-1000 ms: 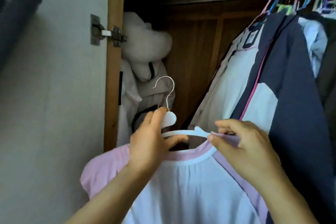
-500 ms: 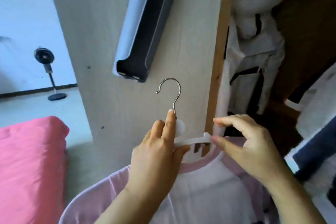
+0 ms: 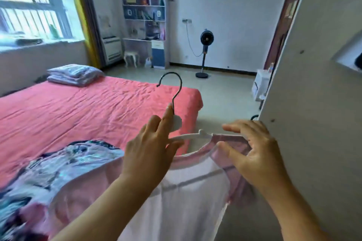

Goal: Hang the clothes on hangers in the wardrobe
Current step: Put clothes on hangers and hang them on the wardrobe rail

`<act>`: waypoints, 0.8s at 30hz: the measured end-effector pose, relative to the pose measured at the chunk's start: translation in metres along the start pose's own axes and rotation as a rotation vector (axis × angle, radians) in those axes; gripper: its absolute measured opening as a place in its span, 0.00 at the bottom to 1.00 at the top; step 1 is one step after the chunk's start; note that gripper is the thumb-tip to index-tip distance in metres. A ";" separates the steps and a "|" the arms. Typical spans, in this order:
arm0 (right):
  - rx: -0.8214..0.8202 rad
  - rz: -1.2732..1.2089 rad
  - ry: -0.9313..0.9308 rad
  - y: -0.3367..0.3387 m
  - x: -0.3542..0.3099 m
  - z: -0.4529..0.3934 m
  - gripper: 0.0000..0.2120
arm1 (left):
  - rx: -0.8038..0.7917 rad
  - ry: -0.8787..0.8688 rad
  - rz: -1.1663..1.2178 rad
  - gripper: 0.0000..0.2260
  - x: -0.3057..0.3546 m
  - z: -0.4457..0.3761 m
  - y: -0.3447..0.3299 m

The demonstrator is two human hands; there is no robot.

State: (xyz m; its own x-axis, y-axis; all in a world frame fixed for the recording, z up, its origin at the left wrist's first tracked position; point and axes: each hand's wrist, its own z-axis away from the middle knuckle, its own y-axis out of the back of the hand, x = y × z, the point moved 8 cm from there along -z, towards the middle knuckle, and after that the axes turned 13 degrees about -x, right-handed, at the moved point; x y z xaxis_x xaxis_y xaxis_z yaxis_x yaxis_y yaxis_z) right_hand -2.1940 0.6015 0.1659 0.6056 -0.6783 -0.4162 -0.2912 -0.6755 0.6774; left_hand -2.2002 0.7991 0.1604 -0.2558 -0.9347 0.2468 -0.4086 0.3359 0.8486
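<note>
At the far left a window (image 3: 29, 4) lights the room, with a yellow curtain (image 3: 82, 11) at its edge, and below it a bed (image 3: 78, 107) in a red sheet carries a folded blanket (image 3: 75, 74) near its head and a patterned garment (image 3: 58, 162) at its near end. Against the back wall stands a shelf unit (image 3: 144, 23), and further right a standing fan (image 3: 204, 55). In the foreground the left hand (image 3: 148, 152) grips the white hanger (image 3: 188, 136) at its neck, thumb curled under the arm and forefinger laid up along the base of the metal hook (image 3: 174, 90). A pink and white shirt (image 3: 186, 191) hangs from the hanger, held up in the air in front of the bed. The right hand (image 3: 254, 154) has loosely spread fingers, thumb and fingertips at the shirt's pink shoulder by the hanger's right arm; whether it pinches the cloth I cannot tell. At the far right stands the pale wardrobe door (image 3: 317, 103).
</note>
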 end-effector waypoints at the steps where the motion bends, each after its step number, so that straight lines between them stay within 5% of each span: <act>1: -0.019 -0.027 0.028 -0.015 -0.007 -0.010 0.13 | 0.014 0.048 -0.011 0.37 -0.017 0.001 0.008; 10: -0.153 -0.111 0.230 -0.118 -0.057 -0.090 0.17 | 0.197 0.449 -0.112 0.35 -0.161 0.000 0.087; 16: -0.227 -0.158 0.262 -0.183 -0.073 -0.139 0.09 | 0.266 0.573 -0.171 0.33 -0.250 -0.026 0.112; 24: -0.424 -0.237 0.278 -0.313 -0.087 -0.205 0.14 | 0.242 0.680 -0.173 0.36 -0.383 -0.058 0.087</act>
State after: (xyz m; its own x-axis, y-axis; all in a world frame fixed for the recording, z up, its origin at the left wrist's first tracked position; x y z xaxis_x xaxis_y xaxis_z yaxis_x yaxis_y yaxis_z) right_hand -2.0041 0.9313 0.1141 0.8075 -0.3811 -0.4502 0.1656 -0.5861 0.7932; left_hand -2.0873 1.1795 0.1667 0.3971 -0.8156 0.4208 -0.5956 0.1198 0.7943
